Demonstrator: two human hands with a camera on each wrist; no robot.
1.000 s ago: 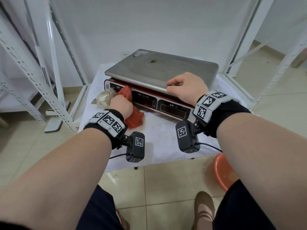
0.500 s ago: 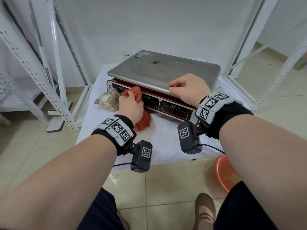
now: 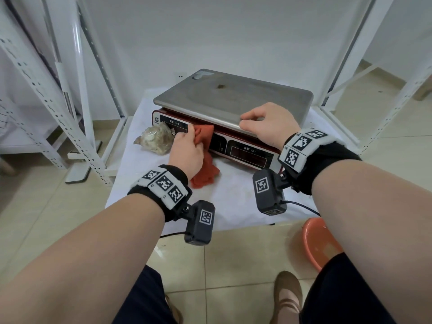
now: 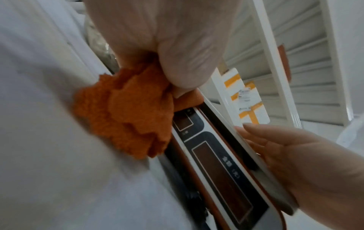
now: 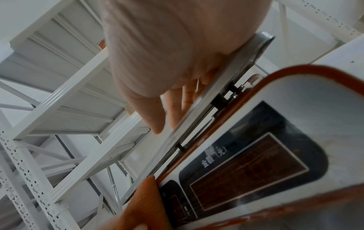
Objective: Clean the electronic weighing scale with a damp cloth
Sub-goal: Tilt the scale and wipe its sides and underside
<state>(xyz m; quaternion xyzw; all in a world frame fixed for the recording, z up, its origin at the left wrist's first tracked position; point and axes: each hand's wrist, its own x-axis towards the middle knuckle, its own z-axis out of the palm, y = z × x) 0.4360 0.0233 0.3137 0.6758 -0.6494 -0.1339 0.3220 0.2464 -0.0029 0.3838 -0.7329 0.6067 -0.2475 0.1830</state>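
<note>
1. Far left, a white rack (image 3: 70, 127) stands on the tiled floor, its perforated uprights leaning across your view.
2. Next in, a clear bag (image 3: 155, 140) lies on the white table (image 3: 233, 197), just beside the scale's left corner and right by your knuckles.
3. Your left hand (image 3: 187, 152) grips the cloth (image 3: 204, 169), fingers curled round the bunched red-orange fabric. The upper wad is pressed against the scale's front panel, between the left display and the middle one; the loose end trails down onto the table.
4. The left wrist view shows your thumb clamped on the cloth (image 4: 126, 118), the folds touching the panel's edge.
5. The scale (image 3: 233, 99) sits in the middle of the table, steel platter on top with a small dark spot near its centre, red-trimmed body beneath.
6. Your right hand (image 3: 268, 125) rests on the platter's front edge, near the right end. Its fingers (image 5: 149, 115) lie bent on top of the steel, the thumb against the rim.
7. Lower right, an orange basin (image 3: 320, 244) sits on the floor beside the table.
</note>
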